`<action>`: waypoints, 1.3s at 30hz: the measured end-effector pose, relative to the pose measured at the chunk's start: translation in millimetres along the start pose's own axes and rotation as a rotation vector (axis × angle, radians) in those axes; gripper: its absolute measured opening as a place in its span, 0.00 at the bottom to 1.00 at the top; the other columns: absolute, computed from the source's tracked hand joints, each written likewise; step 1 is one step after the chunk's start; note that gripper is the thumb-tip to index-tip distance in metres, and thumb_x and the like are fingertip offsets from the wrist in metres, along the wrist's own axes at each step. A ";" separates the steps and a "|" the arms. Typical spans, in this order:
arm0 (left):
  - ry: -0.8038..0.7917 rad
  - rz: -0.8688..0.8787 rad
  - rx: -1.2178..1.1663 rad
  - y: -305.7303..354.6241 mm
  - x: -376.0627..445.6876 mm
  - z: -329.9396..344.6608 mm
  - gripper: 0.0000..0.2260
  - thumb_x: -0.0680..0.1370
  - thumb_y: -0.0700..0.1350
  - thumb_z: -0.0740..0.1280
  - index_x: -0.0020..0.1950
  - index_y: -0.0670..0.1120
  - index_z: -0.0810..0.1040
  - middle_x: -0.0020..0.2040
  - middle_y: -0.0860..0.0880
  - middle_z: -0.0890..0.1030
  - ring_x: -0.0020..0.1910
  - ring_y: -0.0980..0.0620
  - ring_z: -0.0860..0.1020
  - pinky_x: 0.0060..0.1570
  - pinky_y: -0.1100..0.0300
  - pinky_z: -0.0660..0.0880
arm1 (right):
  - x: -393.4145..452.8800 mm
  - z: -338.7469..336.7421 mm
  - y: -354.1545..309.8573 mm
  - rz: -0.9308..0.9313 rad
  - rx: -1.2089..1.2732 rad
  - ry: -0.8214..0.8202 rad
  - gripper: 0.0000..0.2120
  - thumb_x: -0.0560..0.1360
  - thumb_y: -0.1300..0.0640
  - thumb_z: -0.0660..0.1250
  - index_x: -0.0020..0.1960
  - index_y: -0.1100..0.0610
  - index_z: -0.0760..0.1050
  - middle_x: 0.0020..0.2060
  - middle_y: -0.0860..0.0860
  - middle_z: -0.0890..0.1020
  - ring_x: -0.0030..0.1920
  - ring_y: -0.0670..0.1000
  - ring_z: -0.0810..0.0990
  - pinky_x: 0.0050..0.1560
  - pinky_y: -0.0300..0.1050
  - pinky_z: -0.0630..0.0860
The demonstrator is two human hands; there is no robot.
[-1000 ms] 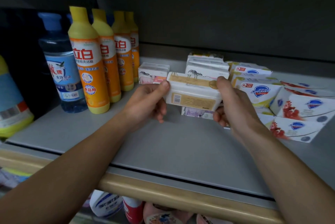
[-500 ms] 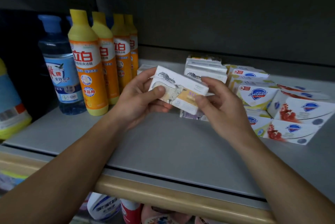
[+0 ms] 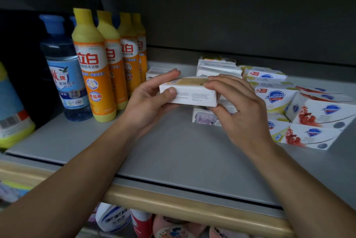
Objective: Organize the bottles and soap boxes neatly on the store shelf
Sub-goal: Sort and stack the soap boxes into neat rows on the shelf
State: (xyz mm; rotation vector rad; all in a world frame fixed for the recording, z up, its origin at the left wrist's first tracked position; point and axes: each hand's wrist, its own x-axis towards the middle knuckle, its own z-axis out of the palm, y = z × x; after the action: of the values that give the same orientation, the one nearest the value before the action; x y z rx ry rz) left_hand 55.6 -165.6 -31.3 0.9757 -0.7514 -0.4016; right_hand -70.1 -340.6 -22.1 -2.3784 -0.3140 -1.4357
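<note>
1. Head view: I see both hands holding one white soap box [image 3: 189, 93] above the grey shelf [image 3: 163, 153], its long side with fine print I cannot read facing me.
2. My left hand [image 3: 149, 103] grips its left end, thumb in front, fingers behind.
3. My right hand [image 3: 237, 110] clamps the right end, fingers curled over the top.
4. At left stand four yellow-orange 立白 bottles [image 3: 92, 68] in a row, beside a blue-capped bottle [image 3: 63, 72].
5. At right lie Safeguard soap boxes [image 3: 275, 99], some tilted.
</note>
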 end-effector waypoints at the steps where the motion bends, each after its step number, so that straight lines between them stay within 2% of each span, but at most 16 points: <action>1: 0.000 0.003 0.001 0.5 0.0 0.3 0.19 0.73 0.37 0.68 0.64 0.45 0.78 0.66 0.40 0.77 0.63 0.42 0.78 0.58 0.49 0.79 | -0.1 0.1 0.1 -0.005 -0.002 0.003 0.19 0.69 0.69 0.74 0.58 0.57 0.81 0.58 0.48 0.80 0.62 0.52 0.77 0.65 0.40 0.68; 4: 0.003 0.012 0.071 2.8 -2.4 0.8 0.22 0.73 0.39 0.69 0.67 0.43 0.75 0.64 0.40 0.78 0.62 0.42 0.79 0.55 0.49 0.80 | -1.7 0.2 0.4 0.051 0.041 -0.001 0.21 0.69 0.67 0.74 0.60 0.55 0.80 0.58 0.45 0.80 0.61 0.49 0.77 0.64 0.41 0.70; 7: 0.006 0.107 0.362 5.1 -5.7 1.3 0.25 0.73 0.40 0.71 0.70 0.46 0.72 0.62 0.46 0.80 0.58 0.46 0.81 0.47 0.52 0.82 | -3.5 -0.3 0.4 0.242 0.185 0.004 0.24 0.70 0.60 0.73 0.64 0.47 0.76 0.57 0.41 0.80 0.59 0.47 0.78 0.61 0.48 0.75; 10: 0.058 0.221 0.665 9.7 -6.4 1.7 0.25 0.73 0.47 0.71 0.70 0.50 0.73 0.57 0.54 0.82 0.38 0.53 0.83 0.33 0.56 0.81 | -4.7 0.0 0.7 0.343 0.291 0.002 0.24 0.71 0.57 0.72 0.65 0.44 0.75 0.57 0.42 0.81 0.56 0.47 0.80 0.58 0.49 0.78; 11: 0.068 0.250 0.713 10.7 -6.1 0.8 0.25 0.73 0.49 0.71 0.69 0.51 0.73 0.56 0.56 0.82 0.35 0.54 0.81 0.31 0.57 0.80 | -4.7 0.5 0.9 0.360 0.308 -0.007 0.23 0.71 0.57 0.72 0.65 0.45 0.75 0.56 0.42 0.81 0.54 0.46 0.81 0.57 0.48 0.78; 12: 0.070 0.273 0.756 11.8 -6.0 -1.5 0.25 0.73 0.51 0.70 0.69 0.53 0.72 0.56 0.58 0.81 0.37 0.55 0.81 0.32 0.58 0.80 | -4.9 1.5 0.7 0.376 0.317 -0.020 0.23 0.71 0.56 0.72 0.65 0.46 0.76 0.55 0.42 0.81 0.52 0.45 0.81 0.56 0.46 0.79; 14: 0.066 0.294 0.885 13.4 -5.8 -7.7 0.24 0.74 0.55 0.68 0.69 0.55 0.72 0.57 0.60 0.80 0.48 0.55 0.81 0.42 0.55 0.82 | -5.3 4.0 0.2 0.413 0.327 -0.052 0.23 0.70 0.55 0.73 0.64 0.47 0.76 0.53 0.41 0.82 0.49 0.45 0.81 0.54 0.46 0.80; 16: 0.059 0.289 0.994 13.6 -5.2 -14.1 0.23 0.75 0.59 0.65 0.69 0.56 0.73 0.58 0.61 0.79 0.55 0.60 0.80 0.49 0.56 0.82 | -6.1 6.9 0.1 0.439 0.343 -0.092 0.24 0.70 0.56 0.76 0.64 0.49 0.76 0.51 0.43 0.82 0.48 0.44 0.82 0.54 0.44 0.79; 19: 0.115 0.288 1.023 14.3 -1.6 -23.8 0.20 0.77 0.58 0.64 0.68 0.55 0.74 0.56 0.62 0.79 0.54 0.64 0.79 0.48 0.64 0.80 | -6.4 8.4 1.4 0.423 0.278 -0.162 0.25 0.70 0.56 0.76 0.65 0.51 0.75 0.54 0.43 0.82 0.54 0.40 0.79 0.57 0.33 0.74; 23: 0.243 0.269 1.120 14.6 3.9 -41.8 0.15 0.80 0.51 0.66 0.67 0.55 0.74 0.59 0.55 0.79 0.55 0.58 0.79 0.49 0.65 0.77 | -5.4 5.8 5.2 0.424 0.074 -0.187 0.23 0.72 0.53 0.74 0.66 0.51 0.76 0.60 0.46 0.80 0.63 0.47 0.75 0.64 0.43 0.70; 29: 0.236 0.022 1.288 4.0 8.6 -50.1 0.17 0.80 0.49 0.66 0.69 0.55 0.72 0.65 0.49 0.78 0.56 0.53 0.77 0.51 0.59 0.78 | -7.2 14.9 11.0 0.388 -0.184 -0.318 0.22 0.74 0.51 0.71 0.67 0.51 0.75 0.63 0.48 0.77 0.65 0.52 0.72 0.64 0.40 0.63; 33: 0.287 -0.098 1.369 -1.2 10.6 -49.5 0.17 0.80 0.48 0.65 0.70 0.53 0.73 0.68 0.47 0.76 0.61 0.47 0.76 0.57 0.54 0.77 | -9.4 22.4 10.4 0.341 -0.353 -0.433 0.24 0.74 0.49 0.69 0.69 0.52 0.74 0.66 0.49 0.76 0.64 0.54 0.71 0.65 0.45 0.63; 36: 0.292 0.140 1.680 -3.4 5.9 -37.6 0.19 0.79 0.51 0.67 0.70 0.52 0.74 0.68 0.47 0.75 0.64 0.45 0.73 0.63 0.50 0.70 | -10.5 23.7 9.2 0.327 -0.390 -0.462 0.25 0.73 0.48 0.68 0.69 0.52 0.73 0.65 0.49 0.76 0.64 0.54 0.71 0.64 0.45 0.64; 39: 0.163 0.340 1.842 -9.6 2.4 -18.9 0.21 0.78 0.54 0.66 0.71 0.54 0.73 0.69 0.49 0.74 0.64 0.43 0.69 0.61 0.48 0.70 | -9.6 21.5 8.6 0.324 -0.388 -0.465 0.25 0.73 0.48 0.68 0.69 0.52 0.73 0.65 0.49 0.76 0.63 0.54 0.71 0.63 0.45 0.66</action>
State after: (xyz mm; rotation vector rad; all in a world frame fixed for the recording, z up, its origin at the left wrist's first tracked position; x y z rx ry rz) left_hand 71.2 -160.8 -45.1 2.4562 -1.0415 0.8976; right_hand -54.1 -340.0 -41.4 -2.8940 0.2609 -0.8464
